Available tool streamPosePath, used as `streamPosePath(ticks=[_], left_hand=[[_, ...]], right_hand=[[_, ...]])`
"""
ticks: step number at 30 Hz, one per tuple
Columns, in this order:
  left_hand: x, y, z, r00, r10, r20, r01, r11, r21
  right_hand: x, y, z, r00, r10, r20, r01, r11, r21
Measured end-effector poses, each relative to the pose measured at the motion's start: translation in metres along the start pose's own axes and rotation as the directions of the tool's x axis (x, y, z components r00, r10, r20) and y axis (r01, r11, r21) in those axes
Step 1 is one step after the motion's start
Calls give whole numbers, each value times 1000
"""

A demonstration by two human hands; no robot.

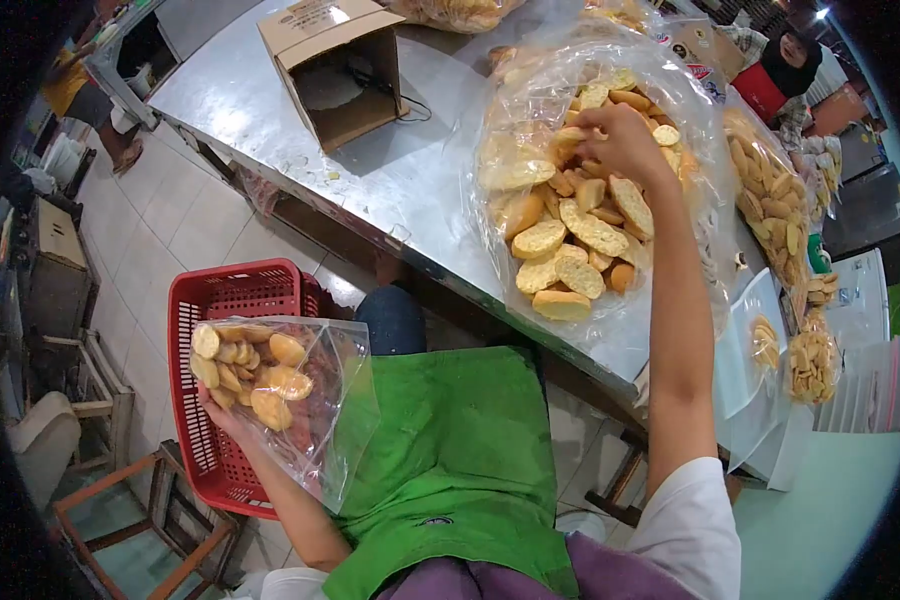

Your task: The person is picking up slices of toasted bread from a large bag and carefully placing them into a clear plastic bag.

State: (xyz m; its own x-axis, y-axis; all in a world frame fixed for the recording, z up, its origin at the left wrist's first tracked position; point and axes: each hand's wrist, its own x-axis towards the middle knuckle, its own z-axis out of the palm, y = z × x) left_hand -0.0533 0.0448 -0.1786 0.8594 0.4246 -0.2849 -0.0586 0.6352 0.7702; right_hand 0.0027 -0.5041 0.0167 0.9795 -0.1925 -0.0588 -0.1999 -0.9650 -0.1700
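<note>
My left hand (219, 414) supports a clear plastic bag (337, 420) from below and its left side. Toasted bread slices (270, 382) fill the bag's left part, while its right part lies slack against my green apron. Under this bag is a red plastic basket (195, 491). My right hand (619, 139) reaches into a large clear plastic bag (510, 124) on the metal table, its fingers curled on a bread slice (566, 140). More cut, golden bread pieces (592, 225) lie heaped around and below that hand. My fingertips are partly hidden.
On the metal table (232, 112) stands an open cardboard box (330, 75) with a black cable. Further filled bags (769, 195) and a smaller bag (811, 367) are at the right. A person (776, 75) is beyond the table. A wooden stool frame (112, 517) stands lower left.
</note>
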Motion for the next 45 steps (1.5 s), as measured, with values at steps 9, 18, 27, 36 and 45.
streamPosePath(ticks=[9,18,27,36,45], left_hand=[[1,2,-5,991,-77,113,82,996,-43],[-10,4,7,989,53,136,-59,997,44],[-47,0,77,974,-54,219,91,982,-163],[-61,3,84,937,-45,347,145,953,-267],[-76,-9,94,921,-106,376,195,959,-207]], right_hand=[[-54,4,7,943,-222,-249,312,849,426],[-61,-13,17,934,-21,-357,107,969,224],[-114,-42,17,928,-7,-372,181,881,436],[-237,-127,69,999,30,15,-21,232,973],[-241,-156,87,861,-321,394,-505,-454,734]])
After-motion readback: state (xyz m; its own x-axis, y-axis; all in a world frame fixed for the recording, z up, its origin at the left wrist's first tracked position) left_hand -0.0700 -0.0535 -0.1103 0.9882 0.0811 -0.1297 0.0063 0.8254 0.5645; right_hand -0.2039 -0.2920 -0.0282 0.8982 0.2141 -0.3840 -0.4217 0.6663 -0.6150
